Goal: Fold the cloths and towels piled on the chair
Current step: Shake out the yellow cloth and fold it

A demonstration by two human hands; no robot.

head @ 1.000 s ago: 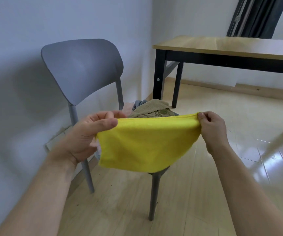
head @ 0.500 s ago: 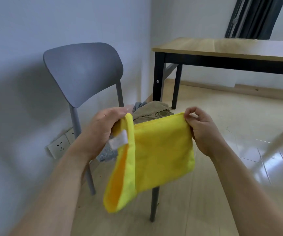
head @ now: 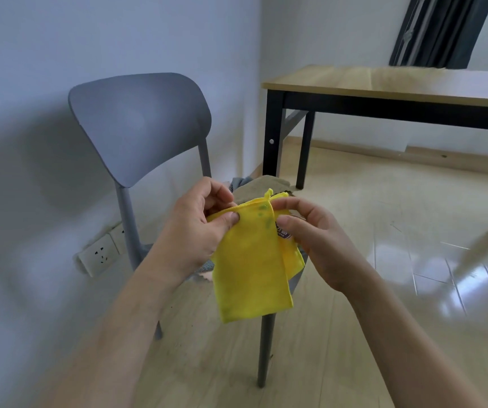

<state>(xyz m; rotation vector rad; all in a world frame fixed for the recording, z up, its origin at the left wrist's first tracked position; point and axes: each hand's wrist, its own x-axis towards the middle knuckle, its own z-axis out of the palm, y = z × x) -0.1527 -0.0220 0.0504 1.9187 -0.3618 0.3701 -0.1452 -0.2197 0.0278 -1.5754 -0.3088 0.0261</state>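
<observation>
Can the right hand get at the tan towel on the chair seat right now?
Probably not yet: the right hand pinches the yellow cloth, which hangs in front of the tan towel.

Left hand (head: 198, 228) and right hand (head: 310, 231) raised close together, fingers pinching; bare forearms extended forward.
</observation>
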